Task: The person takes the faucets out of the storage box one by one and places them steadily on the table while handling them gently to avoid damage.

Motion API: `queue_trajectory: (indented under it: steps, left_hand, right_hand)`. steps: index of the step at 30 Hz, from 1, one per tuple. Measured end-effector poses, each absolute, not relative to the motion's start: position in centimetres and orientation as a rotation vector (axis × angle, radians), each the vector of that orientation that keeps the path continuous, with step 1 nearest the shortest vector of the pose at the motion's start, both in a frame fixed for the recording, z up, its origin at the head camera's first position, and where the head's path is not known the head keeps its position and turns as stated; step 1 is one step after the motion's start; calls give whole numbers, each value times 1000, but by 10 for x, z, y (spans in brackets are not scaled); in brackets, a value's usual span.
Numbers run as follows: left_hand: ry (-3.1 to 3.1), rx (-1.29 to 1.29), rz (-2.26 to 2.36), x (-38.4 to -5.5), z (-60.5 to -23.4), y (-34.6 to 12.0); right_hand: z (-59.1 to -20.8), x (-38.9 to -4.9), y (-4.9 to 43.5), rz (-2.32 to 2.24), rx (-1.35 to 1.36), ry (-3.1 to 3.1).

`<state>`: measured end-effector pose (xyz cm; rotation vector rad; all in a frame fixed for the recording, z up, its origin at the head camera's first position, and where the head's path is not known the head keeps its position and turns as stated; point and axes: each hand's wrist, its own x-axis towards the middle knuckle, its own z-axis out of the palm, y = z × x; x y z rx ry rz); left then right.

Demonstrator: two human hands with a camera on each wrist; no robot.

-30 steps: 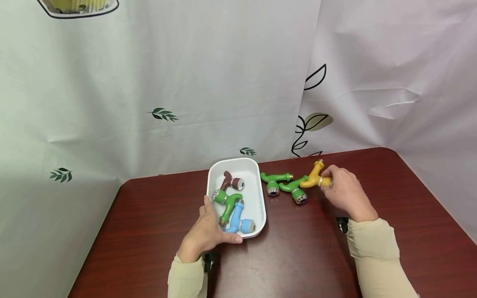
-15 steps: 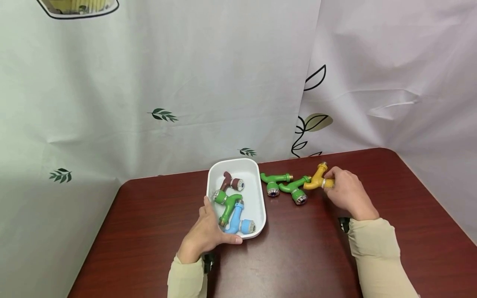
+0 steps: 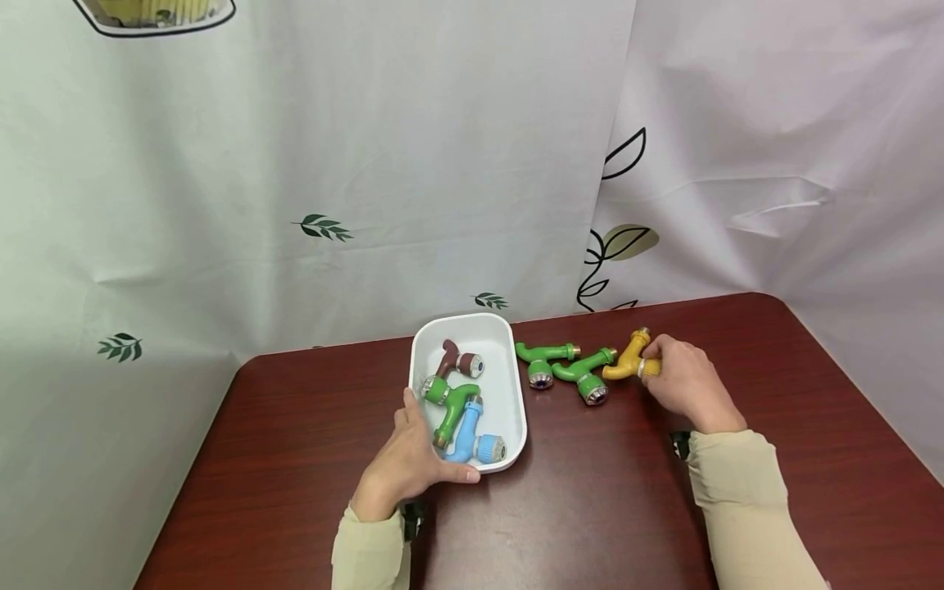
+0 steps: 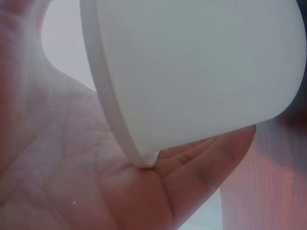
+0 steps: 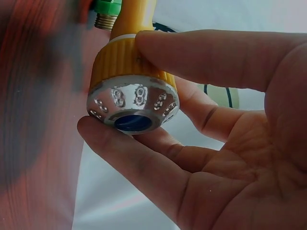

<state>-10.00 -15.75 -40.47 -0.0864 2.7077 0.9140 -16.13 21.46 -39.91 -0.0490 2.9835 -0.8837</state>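
Observation:
In the head view, my right hand point(image 3: 691, 382) pinches the ribbed knob of a yellow tap point(image 3: 630, 358). The right wrist view shows thumb and fingers about that knob, whose silver cap has a blue centre. Left of it lie two green taps point(image 3: 583, 373), end to end. My left hand point(image 3: 404, 465) rests against the near-left corner of a white tray point(image 3: 519, 401), thumb along the front rim, fingers straight along the left wall. Inside the tray are a brown tap point(image 3: 450, 358), a green tap point(image 3: 457, 403) and a light blue tap point(image 3: 465, 434).
Everything stands on a dark red wooden table point(image 3: 590, 508). Behind its back edge hangs a pale curtain point(image 3: 442, 164) with leaf prints, which also closes off both sides. The tray and loose taps sit near that back edge.
My right hand has drawn the yellow tap slightly right and toward me, away from the nearest green tap. The left hand and the tray have stayed in place.

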Motion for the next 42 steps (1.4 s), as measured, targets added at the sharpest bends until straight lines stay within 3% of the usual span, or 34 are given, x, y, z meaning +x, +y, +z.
queue_trajectory:
  steps: [42]
  left_hand:
    - [2702, -96, 900, -100, -402, -156]
  right_hand:
    - [-413, -166, 215, -883, 10, 2869]
